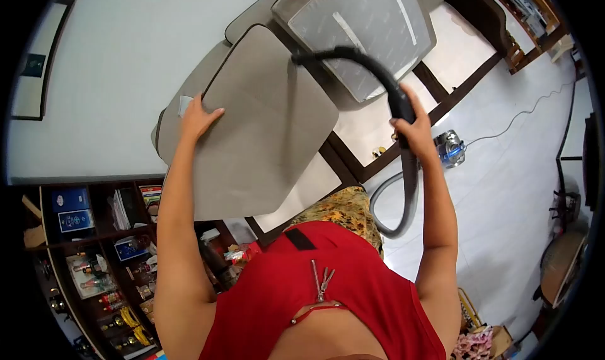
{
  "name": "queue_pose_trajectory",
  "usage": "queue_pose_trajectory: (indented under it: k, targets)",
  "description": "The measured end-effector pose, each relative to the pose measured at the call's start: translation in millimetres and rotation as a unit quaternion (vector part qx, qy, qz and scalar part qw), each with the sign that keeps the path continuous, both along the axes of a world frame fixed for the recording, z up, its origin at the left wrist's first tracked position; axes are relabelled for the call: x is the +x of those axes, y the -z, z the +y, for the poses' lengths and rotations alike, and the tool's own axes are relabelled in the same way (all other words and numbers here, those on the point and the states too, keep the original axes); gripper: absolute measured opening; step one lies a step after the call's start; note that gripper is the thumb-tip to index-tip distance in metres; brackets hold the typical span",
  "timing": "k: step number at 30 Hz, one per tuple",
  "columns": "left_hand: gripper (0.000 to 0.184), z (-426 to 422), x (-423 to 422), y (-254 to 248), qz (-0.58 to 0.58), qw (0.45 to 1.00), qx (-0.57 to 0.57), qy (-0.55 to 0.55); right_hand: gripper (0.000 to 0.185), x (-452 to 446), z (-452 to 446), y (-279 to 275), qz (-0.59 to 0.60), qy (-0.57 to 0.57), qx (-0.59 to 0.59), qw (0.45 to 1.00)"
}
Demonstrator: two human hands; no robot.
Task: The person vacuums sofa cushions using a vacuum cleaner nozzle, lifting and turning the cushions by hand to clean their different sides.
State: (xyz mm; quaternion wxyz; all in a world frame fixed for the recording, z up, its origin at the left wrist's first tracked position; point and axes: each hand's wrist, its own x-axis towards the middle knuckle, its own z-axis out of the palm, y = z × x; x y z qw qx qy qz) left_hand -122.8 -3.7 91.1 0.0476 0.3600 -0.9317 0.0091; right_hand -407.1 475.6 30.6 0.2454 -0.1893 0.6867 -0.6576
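Note:
A large grey cushion (252, 127) stands tilted against other cushions at the upper middle. At its left edge is my left hand (198, 119), thumb apart from the fingers, holding the cushion by that edge near a small white tag (185, 105). My right hand (414, 128) is wrapped round the black handle of a vacuum hose (401, 102). The curved black tube runs up and left from the hand, and its tip (297, 59) is at the cushion's upper right part. Below the hand the hose loops down and back toward the vacuum cleaner (450, 149) on the floor.
Another cushion (359, 32) with white strips leans behind at the upper right. The dark wooden sofa frame (372, 169) runs below the cushions. A shelf unit (88, 237) with books and bottles stands at the lower left. A thin cord (518, 114) trails over the white floor (491, 190).

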Motion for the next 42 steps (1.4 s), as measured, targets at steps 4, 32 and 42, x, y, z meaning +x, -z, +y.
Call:
queue_pose_trajectory:
  k: [4, 32, 42]
  targets:
    - [0.112, -23, -62, 5, -0.004, 0.992, 0.122, -0.017, 0.079, -15, -21, -29, -0.035, 0.035, -0.09, 0.995]
    - [0.026, 159, -75, -64, 0.015, 0.971, 0.014, 0.238, 0.082, 88, 82, -28, -0.072, 0.077, -0.002, 0.994]
    - [0.06, 266, -84, 8, 0.099, 0.977, 0.076, 0.171, 0.081, 88, 56, -1, 0.006, 0.107, 0.016, 0.994]
